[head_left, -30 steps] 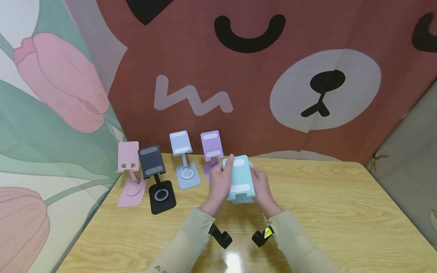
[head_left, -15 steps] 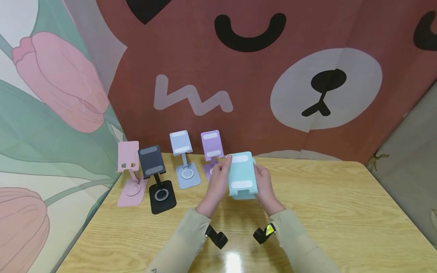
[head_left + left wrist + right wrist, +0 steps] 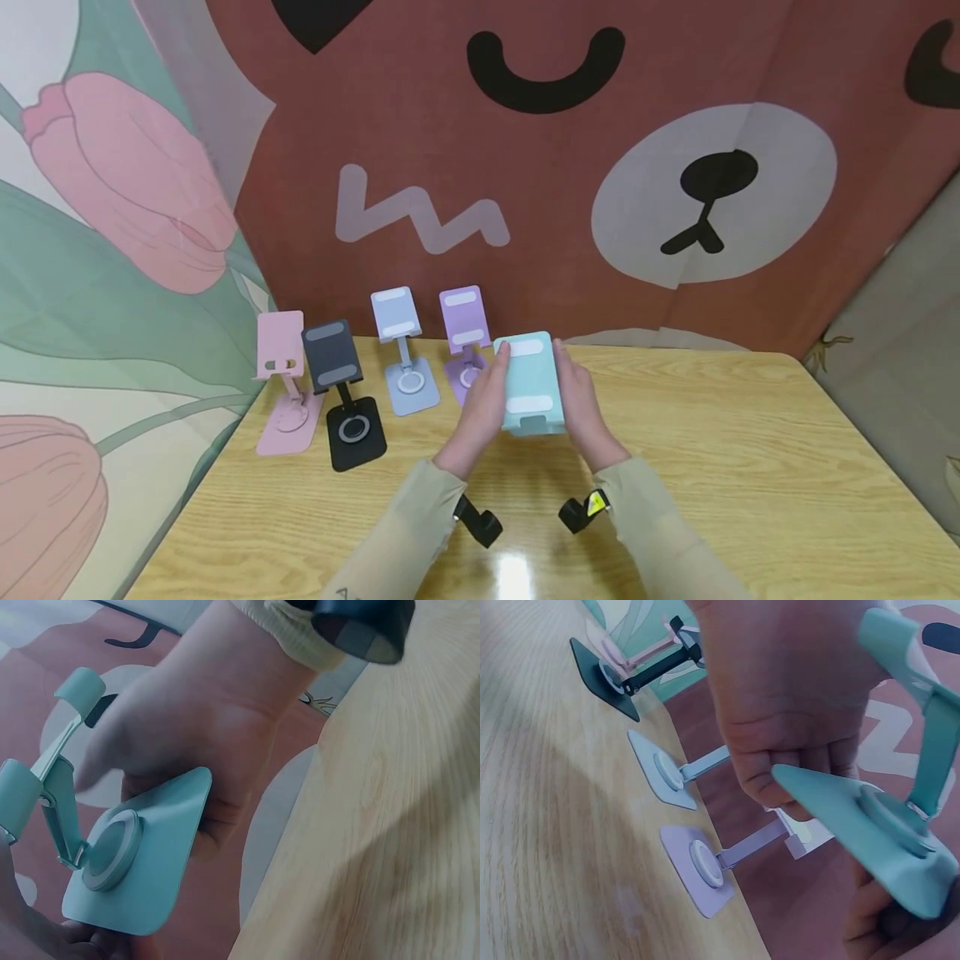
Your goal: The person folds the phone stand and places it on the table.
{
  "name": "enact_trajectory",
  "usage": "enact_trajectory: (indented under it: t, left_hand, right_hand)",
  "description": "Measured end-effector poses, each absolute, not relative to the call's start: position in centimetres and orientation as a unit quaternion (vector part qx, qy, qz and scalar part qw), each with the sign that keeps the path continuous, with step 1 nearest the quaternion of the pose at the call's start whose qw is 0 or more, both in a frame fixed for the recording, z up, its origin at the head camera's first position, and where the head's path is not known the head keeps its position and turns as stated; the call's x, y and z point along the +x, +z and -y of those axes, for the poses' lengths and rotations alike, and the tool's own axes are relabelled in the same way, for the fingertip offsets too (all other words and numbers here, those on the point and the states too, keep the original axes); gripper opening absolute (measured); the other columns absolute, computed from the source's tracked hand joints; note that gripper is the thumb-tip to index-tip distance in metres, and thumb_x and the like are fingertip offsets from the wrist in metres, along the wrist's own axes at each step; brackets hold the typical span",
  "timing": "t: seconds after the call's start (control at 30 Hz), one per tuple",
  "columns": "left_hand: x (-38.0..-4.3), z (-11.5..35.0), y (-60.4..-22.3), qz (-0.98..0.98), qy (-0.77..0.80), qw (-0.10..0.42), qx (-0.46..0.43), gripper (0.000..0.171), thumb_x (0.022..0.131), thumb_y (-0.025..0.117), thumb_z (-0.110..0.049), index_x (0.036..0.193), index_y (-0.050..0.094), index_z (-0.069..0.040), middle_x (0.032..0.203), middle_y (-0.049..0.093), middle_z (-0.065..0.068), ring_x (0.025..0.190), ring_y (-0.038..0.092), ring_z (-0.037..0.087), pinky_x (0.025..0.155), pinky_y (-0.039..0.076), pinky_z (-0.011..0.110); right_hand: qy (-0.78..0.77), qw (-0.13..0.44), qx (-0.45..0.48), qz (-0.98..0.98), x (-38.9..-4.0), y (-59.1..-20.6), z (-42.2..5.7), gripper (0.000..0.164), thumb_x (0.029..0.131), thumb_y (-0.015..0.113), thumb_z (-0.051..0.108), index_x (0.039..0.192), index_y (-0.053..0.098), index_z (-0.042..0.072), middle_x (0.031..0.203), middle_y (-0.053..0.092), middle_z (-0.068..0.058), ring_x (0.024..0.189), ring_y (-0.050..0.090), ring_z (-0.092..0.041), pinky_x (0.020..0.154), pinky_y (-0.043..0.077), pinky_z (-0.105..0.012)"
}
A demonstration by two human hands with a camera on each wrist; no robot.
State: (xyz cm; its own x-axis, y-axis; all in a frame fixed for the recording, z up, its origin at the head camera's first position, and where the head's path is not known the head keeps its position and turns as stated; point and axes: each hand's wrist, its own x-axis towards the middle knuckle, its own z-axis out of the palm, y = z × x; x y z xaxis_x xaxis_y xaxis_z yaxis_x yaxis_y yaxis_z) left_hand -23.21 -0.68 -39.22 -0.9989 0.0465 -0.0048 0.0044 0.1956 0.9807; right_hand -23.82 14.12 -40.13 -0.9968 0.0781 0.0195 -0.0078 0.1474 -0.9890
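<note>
A mint-green phone stand (image 3: 531,379) is held up over the table between both hands, its upper plate tilted to face the head camera. My left hand (image 3: 483,400) grips its left side, thumb along the plate's edge. My right hand (image 3: 583,404) grips the right side, thumb upright beside the plate. In the left wrist view the right hand (image 3: 202,712) has its fingers curled behind the base plate (image 3: 161,862), which carries a round ring. The right wrist view shows the left hand (image 3: 787,697) with fingers bent at the base's edge. The folding arm (image 3: 937,750) shows there, too.
Left of the hands on the wooden table (image 3: 720,467) stand several phone stands: pink (image 3: 281,346), black (image 3: 333,358), light blue (image 3: 397,315) and purple (image 3: 463,318). The purple one is nearest the left hand. A bear-patterned cloth (image 3: 540,208) hangs behind the table.
The mint phone stand has risen slightly and shifted a little right, with both hands. The right thumb has come up into sight beside the plate. The other stands have not moved.
</note>
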Motion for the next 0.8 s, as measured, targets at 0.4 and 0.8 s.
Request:
enact_trajectory:
  t: [0.4, 0.8]
  left_hand:
    - [-23.3, 1.0, -39.6, -0.776, 0.63, -0.004, 0.01, 0.081, 0.099, 0.026, -0.076, 0.118, 0.066, -0.008, 0.096, 0.065, 0.008, 0.088, 0.061, 0.023, 0.082, 0.05, 0.042]
    - [-23.1, 1.0, -39.5, -0.791, 0.611, -0.017, -0.019, 0.082, 0.094, 0.031, -0.081, 0.112, 0.065, -0.009, 0.093, 0.063, 0.008, 0.085, 0.059, 0.023, 0.077, 0.049, 0.04]
  right_hand:
    - [0.599, -0.012, -0.029, 0.8, -23.3, -38.5, -13.9, 0.086, 0.095, 0.026, 0.081, 0.131, 0.059, 0.011, 0.111, 0.063, -0.014, 0.1, 0.059, -0.026, 0.087, 0.046, -0.04]
    - [0.608, -0.025, -0.022, 0.793, -22.5, -38.3, -13.0, 0.082, 0.096, 0.044, 0.073, 0.139, 0.049, 0.003, 0.117, 0.06, -0.017, 0.1, 0.059, -0.027, 0.082, 0.049, -0.037]
